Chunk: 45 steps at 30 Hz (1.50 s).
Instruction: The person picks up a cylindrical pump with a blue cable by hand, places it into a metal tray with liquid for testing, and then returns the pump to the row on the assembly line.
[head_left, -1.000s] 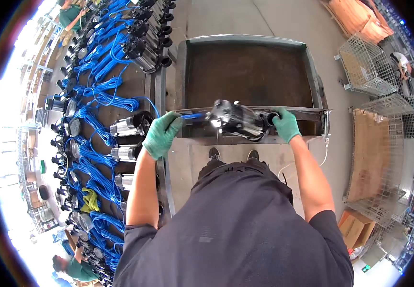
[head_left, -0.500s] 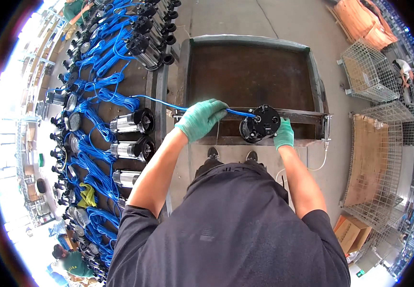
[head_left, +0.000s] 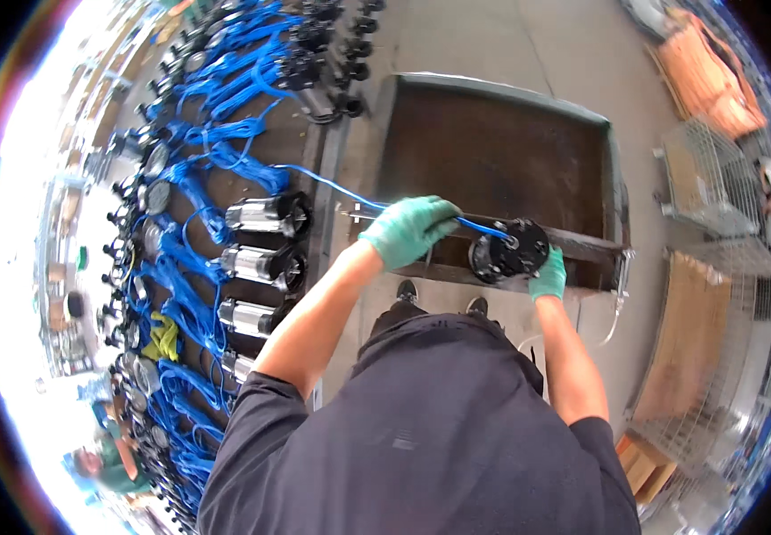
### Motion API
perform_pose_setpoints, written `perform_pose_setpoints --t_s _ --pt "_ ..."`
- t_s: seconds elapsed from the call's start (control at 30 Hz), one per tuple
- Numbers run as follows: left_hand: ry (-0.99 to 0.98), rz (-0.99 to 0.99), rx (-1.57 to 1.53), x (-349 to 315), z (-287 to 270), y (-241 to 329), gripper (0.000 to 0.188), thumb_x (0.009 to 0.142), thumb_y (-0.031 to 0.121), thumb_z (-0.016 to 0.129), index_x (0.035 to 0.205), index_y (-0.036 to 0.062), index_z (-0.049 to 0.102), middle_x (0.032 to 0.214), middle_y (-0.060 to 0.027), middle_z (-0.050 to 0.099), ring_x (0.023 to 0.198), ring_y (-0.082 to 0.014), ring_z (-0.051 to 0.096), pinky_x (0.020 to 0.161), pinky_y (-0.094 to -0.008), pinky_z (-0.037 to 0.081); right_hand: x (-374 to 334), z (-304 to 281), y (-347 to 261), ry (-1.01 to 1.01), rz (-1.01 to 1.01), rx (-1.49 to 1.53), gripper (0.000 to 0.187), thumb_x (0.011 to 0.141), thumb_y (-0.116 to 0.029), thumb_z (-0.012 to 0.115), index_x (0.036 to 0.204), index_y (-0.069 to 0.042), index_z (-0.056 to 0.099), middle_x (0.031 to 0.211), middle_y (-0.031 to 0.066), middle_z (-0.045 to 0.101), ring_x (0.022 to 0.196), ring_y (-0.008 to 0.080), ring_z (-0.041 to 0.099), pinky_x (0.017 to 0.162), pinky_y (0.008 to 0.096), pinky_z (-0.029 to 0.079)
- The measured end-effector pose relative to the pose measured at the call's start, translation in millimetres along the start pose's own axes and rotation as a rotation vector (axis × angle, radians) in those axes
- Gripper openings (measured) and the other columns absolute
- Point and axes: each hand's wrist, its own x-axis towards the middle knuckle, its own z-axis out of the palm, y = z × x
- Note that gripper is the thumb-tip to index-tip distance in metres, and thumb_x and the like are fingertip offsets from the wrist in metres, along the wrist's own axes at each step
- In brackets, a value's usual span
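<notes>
A submersible pump [head_left: 508, 253] with a round black end faces up over the near bar of a metal-framed trough. From its end a blue cable [head_left: 482, 228] runs left toward the coils on the bench. My left hand [head_left: 410, 232], in a green glove, is closed around this cable a short way left of the pump. My right hand [head_left: 549, 275], gloved the same, grips the pump's right side; some of its fingers are hidden behind the body.
The brown-bottomed trough [head_left: 501, 143] has raised rims. On my left, a long bench carries several steel pumps [head_left: 256, 263], blue cable coils [head_left: 191, 299] and a yellow-green cloth [head_left: 162, 337]. Wire cages [head_left: 711, 183] stand right. Another person [head_left: 118, 459] is at lower left.
The whole view has shifted, so bench and trough sit farther right and lower. My left fingers have curled more around the cable. My right hand stays on the pump's side.
</notes>
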Motion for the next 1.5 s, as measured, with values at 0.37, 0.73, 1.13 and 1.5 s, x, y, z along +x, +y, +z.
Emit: perform_pose_setpoints --t_s 0.37,0.73,1.13,1.5 --pt "0.162 -0.129 0.407 -32.0 -96.1 -7.0 0.024 0.095 0.034 0.067 0.100 0.0103 0.070 0.094 -0.0112 0.070 0.092 -0.0350 0.068 0.078 -0.0466 0.056 19.0 -53.9 -56.8 -0.463 0.395 0.508 0.041 0.085 0.002 0.054 0.126 -0.001 0.062 0.106 0.0098 0.073 0.093 0.0203 0.068 0.082 0.0331 0.056" --pt "-0.217 -0.250 0.600 -63.4 -180.0 -134.9 0.025 0.092 0.036 0.071 0.102 0.0135 0.068 0.092 -0.0102 0.071 0.090 -0.0363 0.070 0.077 -0.0462 0.057 -9.9 -93.6 -223.5 -0.548 0.390 0.890 0.082 0.077 -0.004 0.051 0.157 0.003 0.036 0.129 0.0149 0.065 0.111 0.0243 0.069 0.091 0.0384 0.063" --pt "-0.927 -0.688 0.682 -62.2 -226.0 -340.8 0.078 0.077 0.023 0.081 0.150 0.0316 0.054 0.149 -0.0097 0.057 0.138 -0.0341 0.055 0.108 -0.0493 0.050 35.1 -97.0 -352.1 -0.331 0.387 0.735 0.058 0.086 -0.005 0.062 0.143 -0.003 0.057 0.110 0.0018 0.063 0.092 0.0121 0.063 0.075 0.0320 0.061" --pt "-0.574 -0.731 0.888 -171.1 -306.6 -342.5 0.063 0.079 0.011 0.081 0.137 0.0283 0.065 0.139 -0.0068 0.062 0.128 -0.0305 0.062 0.101 -0.0495 0.052 150.8 27.8 -504.9 -0.506 0.245 0.429 0.054 0.084 -0.020 0.076 0.135 -0.006 0.062 0.091 0.0043 0.072 0.066 0.0104 0.065 0.058 0.0315 0.056"
